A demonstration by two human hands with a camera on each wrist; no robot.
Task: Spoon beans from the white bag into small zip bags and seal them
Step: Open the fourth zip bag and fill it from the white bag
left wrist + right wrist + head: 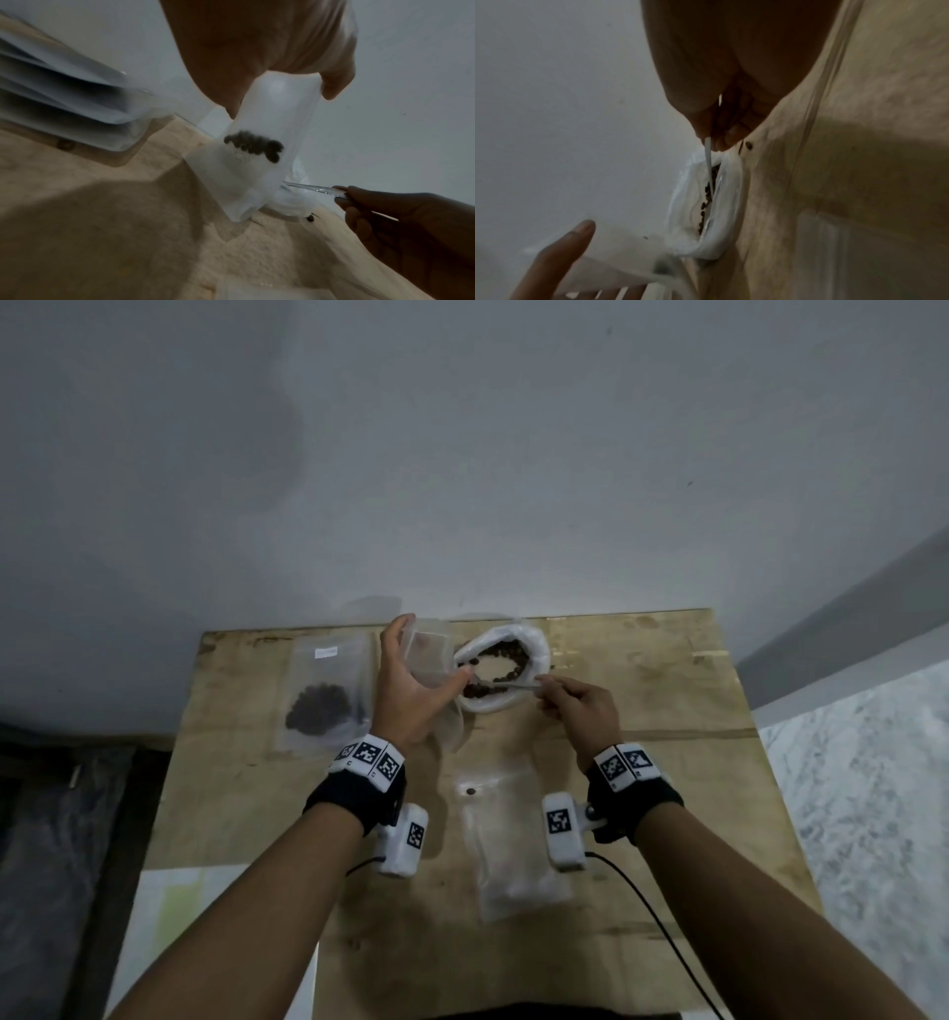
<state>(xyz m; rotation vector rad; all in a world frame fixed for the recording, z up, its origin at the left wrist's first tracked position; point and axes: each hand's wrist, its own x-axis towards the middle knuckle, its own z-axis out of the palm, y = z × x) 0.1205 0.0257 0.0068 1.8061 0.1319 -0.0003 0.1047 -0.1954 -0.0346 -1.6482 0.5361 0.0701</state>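
The white bag [500, 670] stands open at the table's far edge with dark beans [506, 654] inside. My left hand [434, 660] holds a small clear zip bag [430, 639] upright just left of it, thumb on one side and fingers on the other. A few beans [254, 146] lie inside that zip bag [257, 172]. My right hand [544, 683] pinches the handle of a thin spoon [508, 684] whose bowl reaches into the white bag [706, 223] among the beans [707, 194]. The spoon's bowl is hidden.
A sealed zip bag with beans [323, 695] lies flat at the far left of the brown table [667, 701]. A pile of empty zip bags [508, 839] lies in the middle between my wrists, one loose bean [470, 792] on it. A wall rises behind the table.
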